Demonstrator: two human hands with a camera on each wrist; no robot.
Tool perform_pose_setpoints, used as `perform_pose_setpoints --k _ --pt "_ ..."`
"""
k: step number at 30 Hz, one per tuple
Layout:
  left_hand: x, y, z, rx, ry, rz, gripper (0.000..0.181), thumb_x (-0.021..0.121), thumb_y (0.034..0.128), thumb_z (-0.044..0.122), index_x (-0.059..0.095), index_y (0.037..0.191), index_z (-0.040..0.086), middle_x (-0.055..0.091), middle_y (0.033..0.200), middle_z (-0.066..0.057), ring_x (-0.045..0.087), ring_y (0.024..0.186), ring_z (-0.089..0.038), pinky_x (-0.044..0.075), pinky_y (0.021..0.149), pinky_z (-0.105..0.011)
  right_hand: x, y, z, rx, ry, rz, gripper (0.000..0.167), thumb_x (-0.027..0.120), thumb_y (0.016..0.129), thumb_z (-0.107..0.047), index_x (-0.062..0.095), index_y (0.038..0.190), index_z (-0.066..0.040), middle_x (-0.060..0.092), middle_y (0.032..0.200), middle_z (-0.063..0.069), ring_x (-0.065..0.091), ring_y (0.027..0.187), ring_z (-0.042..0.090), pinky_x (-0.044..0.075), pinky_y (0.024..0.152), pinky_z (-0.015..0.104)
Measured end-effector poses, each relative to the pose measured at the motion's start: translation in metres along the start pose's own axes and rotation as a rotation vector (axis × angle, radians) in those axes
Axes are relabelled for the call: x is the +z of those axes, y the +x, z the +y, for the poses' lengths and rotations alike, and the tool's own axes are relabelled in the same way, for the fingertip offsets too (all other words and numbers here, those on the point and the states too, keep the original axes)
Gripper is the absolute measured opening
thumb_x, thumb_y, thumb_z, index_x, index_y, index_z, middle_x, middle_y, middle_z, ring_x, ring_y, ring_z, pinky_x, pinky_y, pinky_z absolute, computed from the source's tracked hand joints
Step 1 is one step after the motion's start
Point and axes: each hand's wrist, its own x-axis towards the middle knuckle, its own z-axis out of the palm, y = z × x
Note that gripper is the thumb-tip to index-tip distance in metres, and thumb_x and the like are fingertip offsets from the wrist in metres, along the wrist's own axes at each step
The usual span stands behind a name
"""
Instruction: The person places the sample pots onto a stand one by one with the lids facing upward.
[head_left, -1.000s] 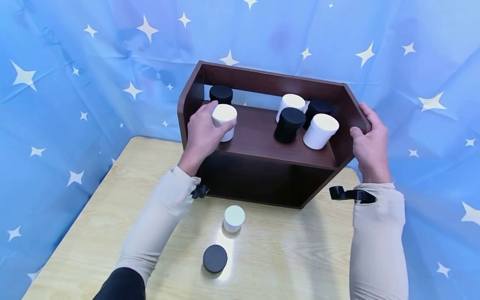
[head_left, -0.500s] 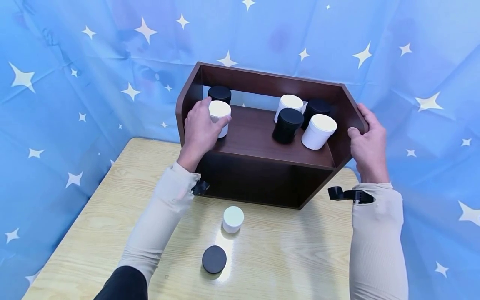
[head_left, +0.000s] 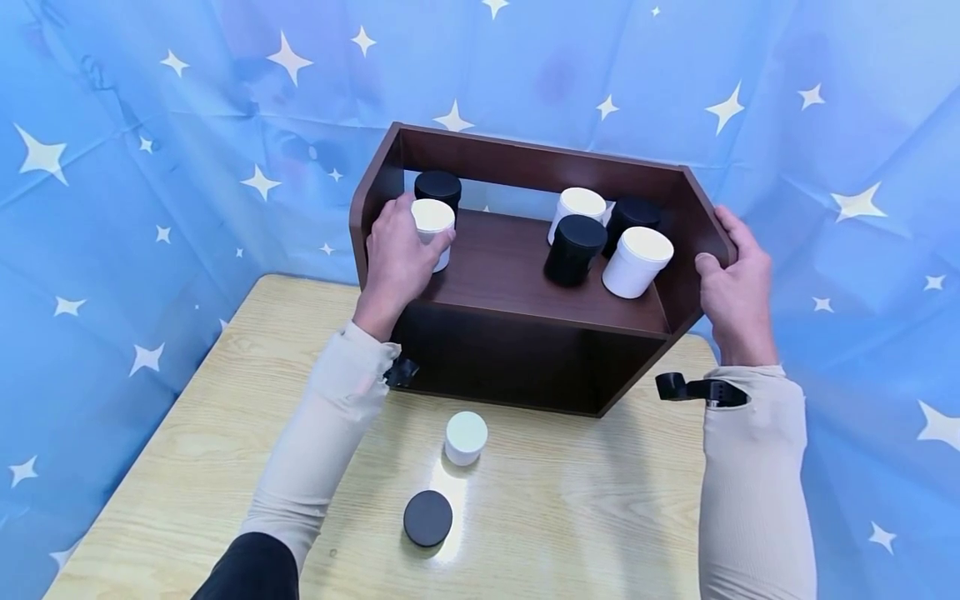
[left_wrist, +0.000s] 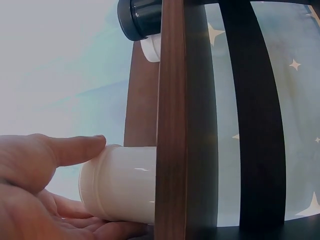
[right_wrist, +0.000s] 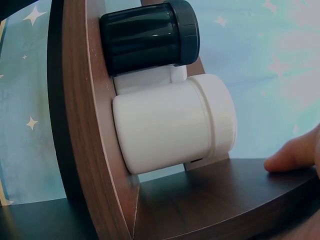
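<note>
A dark brown shelf unit (head_left: 495,312) stands on the table. On its upper board at the left, the left hand (head_left: 397,254) grips a white jar (head_left: 433,218), thumb on one side and fingers on the other; the left wrist view shows the jar (left_wrist: 125,185) standing on the board. Behind it is a black jar (head_left: 438,187). The right hand (head_left: 738,287) holds the edge of the shelf's right side panel. Near that panel stand two white jars (head_left: 637,262) (head_left: 579,205) and two black jars (head_left: 576,250) (head_left: 632,218).
On the wooden table (head_left: 570,500) in front of the shelf are a small white jar (head_left: 466,437) and a round black-topped jar (head_left: 427,518). The shelf's lower compartment (head_left: 502,358) is dark inside. A blue curtain with stars (head_left: 187,150) hangs behind and at both sides.
The left hand and its white jar have moved left and slightly back along the board, closer to the left side panel. The right hand keeps its hold on the side panel.
</note>
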Motion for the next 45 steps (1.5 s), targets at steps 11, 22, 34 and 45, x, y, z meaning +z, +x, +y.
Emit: perform_pose_setpoints --k 11,22,34,45 --pt "0.000 -0.003 -0.001 -0.005 -0.044 0.033 0.091 0.075 0.0874 0.039 0.026 0.157 0.007 0.045 0.153 -0.017 0.047 0.138 -0.034 0.036 0.115 -0.055 0.000 -0.001 0.000 0.003 -0.020 0.002 0.061 0.040 0.101 -0.008 0.035 0.154 -0.037 0.031 0.164 0.000 0.046 0.131 0.020 0.044 0.088 0.016" --pt "0.001 -0.030 0.006 0.271 -0.089 0.301 0.072 0.076 0.0883 0.035 0.045 0.145 0.003 0.057 0.140 -0.018 0.061 0.121 -0.033 0.053 0.098 -0.049 -0.001 0.001 0.000 -0.003 0.019 0.004 0.063 0.040 0.099 -0.004 0.038 0.154 -0.035 0.032 0.163 0.000 0.045 0.131 0.021 0.044 0.087 0.015" --pt "-0.002 -0.069 0.009 0.707 -0.117 0.224 0.055 0.082 0.0839 0.033 0.064 0.126 0.003 0.073 0.120 -0.011 0.070 0.110 -0.022 0.059 0.085 -0.036 -0.001 0.000 0.001 -0.041 0.032 0.020 0.064 0.039 0.097 0.001 0.040 0.154 -0.029 0.035 0.161 0.004 0.048 0.126 0.019 0.045 0.085 0.014" --pt "0.033 -0.115 -0.031 0.618 -0.381 -0.251 0.061 0.087 0.0776 0.025 0.061 0.130 0.006 0.073 0.122 -0.004 0.070 0.116 -0.014 0.053 0.101 -0.027 0.000 0.001 0.000 -0.022 -0.014 0.019 0.065 0.040 0.096 -0.001 0.040 0.153 -0.032 0.036 0.161 0.003 0.048 0.125 0.017 0.045 0.085 0.015"
